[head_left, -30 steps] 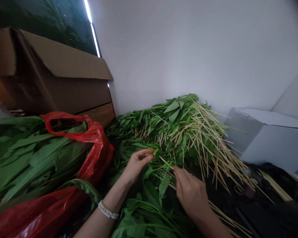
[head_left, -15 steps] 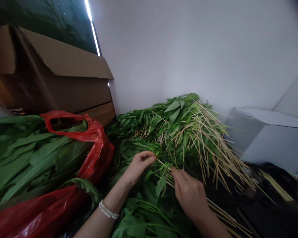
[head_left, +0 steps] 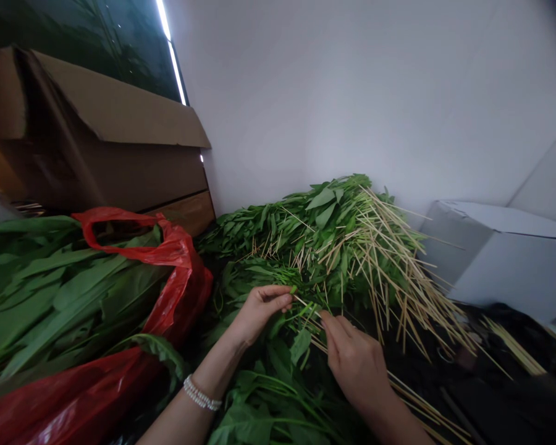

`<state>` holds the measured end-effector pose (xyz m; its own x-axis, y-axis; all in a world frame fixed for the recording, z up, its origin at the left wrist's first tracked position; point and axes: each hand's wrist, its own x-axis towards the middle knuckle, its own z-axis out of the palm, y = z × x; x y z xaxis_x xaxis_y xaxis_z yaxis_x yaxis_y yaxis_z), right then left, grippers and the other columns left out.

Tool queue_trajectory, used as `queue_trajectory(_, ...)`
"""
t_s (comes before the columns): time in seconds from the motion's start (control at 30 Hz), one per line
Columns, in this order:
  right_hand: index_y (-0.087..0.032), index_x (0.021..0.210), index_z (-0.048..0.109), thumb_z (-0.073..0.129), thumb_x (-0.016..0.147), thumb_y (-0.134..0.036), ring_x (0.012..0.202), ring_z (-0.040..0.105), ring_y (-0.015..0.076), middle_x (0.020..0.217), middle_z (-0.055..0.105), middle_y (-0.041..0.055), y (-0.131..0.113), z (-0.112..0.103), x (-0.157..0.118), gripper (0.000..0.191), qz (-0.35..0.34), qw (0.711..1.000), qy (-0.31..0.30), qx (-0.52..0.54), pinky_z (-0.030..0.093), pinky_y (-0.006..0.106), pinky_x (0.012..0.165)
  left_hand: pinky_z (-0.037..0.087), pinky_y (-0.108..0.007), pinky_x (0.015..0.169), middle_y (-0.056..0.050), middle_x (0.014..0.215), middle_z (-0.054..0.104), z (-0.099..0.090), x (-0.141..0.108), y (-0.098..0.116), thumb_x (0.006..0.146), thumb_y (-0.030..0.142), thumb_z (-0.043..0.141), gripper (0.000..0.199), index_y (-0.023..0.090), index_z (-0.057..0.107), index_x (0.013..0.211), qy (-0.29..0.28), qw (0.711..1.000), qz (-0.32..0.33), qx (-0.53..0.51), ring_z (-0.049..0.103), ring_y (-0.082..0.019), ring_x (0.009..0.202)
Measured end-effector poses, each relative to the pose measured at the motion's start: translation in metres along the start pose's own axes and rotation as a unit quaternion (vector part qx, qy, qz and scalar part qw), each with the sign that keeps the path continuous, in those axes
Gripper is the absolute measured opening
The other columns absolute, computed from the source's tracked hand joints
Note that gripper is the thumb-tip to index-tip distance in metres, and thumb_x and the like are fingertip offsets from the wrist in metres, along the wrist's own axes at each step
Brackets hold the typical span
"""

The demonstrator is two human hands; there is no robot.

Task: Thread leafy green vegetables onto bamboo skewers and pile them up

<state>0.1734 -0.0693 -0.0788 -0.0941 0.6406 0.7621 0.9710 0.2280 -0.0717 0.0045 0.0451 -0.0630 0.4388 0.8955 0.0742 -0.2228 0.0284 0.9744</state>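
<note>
Thin stick (head_left: 299, 300), gripped by the right hand (head_left: 356, 351), reaches to the left hand (head_left: 262, 311), which pinches a green stem (head_left: 293, 289).

My left hand (head_left: 261, 310) and right hand (head_left: 356, 357) pinch, near but apart
From afar I see my forearms (head_left: 225, 353) converge toward each other.

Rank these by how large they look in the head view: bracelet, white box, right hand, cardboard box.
1. Cardboard box
2. White box
3. Right hand
4. Bracelet
These are apparent sizes only.
</note>
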Motion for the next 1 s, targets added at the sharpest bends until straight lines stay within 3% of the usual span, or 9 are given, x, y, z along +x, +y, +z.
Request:
queue_trajectory(0.47, -0.012, 0.108, 0.063, 0.032, 0.096, -0.016, 0.06, 0.061, 0.0107, 0.071, 0.064, 0.0035, -0.0004, 0.0007, -0.0012, 0.033, -0.022, 1.0, 0.013, 0.014, 0.043, 0.021, 0.058, 0.038, -0.02, 0.051, -0.006, 0.072, 0.072, -0.0023, -0.0013, 0.0032, 0.062, 0.033, 0.082, 0.024, 0.016, 0.076, 0.077, 0.0, 0.999, -0.043, 0.012, 0.053, -0.009, 0.055)
queue_trajectory(0.83, -0.011, 0.107, 0.063, 0.032, 0.094, -0.012, 0.061, 0.061, 0.0114, 0.07, 0.063, 0.004, -0.0016, 0.0038, -0.004, 0.033, -0.032, 0.999, 0.011, 0.015, 0.044, 0.021, 0.059, 0.035, -0.02, 0.053, -0.005, 0.071, 0.072, -0.001, -0.0025, 0.0022, 0.059, 0.032, 0.083, 0.025, 0.015, 0.076, 0.077, -0.033, 0.997, -0.066, 0.013, 0.05, -0.008, 0.055)
queue_trajectory(1.0, -0.012, 0.11, 0.062, 0.031, 0.094, -0.011, 0.058, 0.059, 0.0108, 0.073, 0.064, 0.0036, -0.0041, 0.0067, -0.0053, 0.034, -0.038, 0.999, 0.003, 0.014, 0.041, 0.022, 0.057, 0.037, -0.021, 0.059, -0.002, 0.067, 0.069, 0.0042, -0.0055, -0.002, 0.058, 0.034, 0.084, 0.025, 0.015, 0.076, 0.073, -0.083, 0.993, -0.069, 0.047, 0.052, -0.009, 0.058)
